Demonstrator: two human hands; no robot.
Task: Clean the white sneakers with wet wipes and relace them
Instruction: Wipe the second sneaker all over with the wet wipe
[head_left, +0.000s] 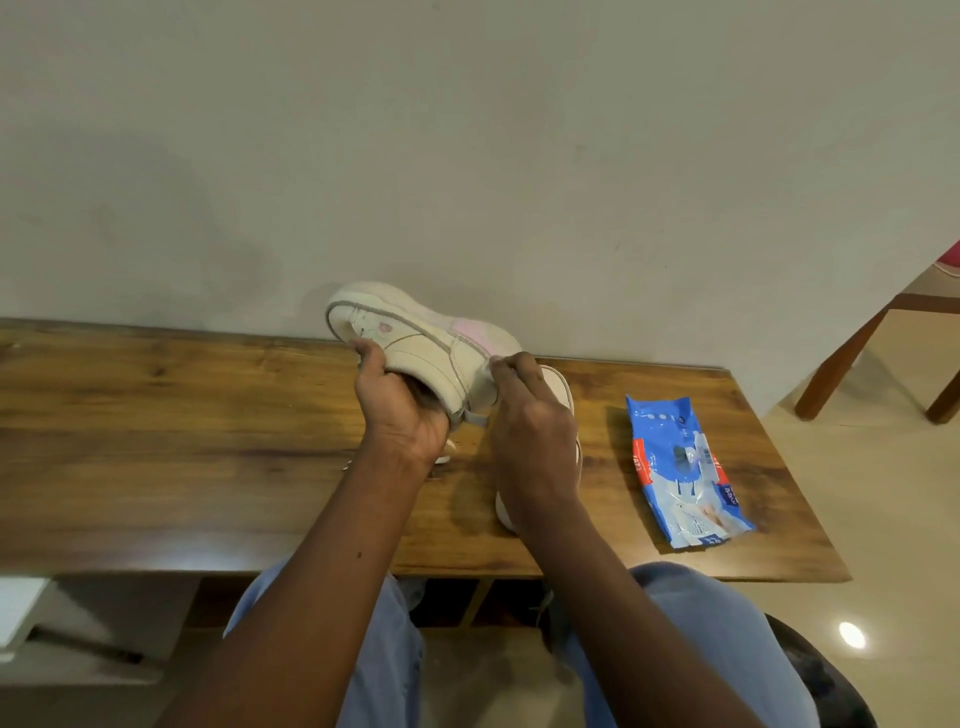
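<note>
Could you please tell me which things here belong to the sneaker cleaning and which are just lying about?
Job: held sneaker, gripped by the left hand; right hand at its side; second sneaker on the table; pack of wipes.
Lying about: wooden chair; white object, lower left.

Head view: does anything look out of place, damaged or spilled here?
Nothing looks spilled or damaged. The wet-wipes pack lies crumpled and askew on the table; the sneaker in the left hand is tipped sole-up.
</note>
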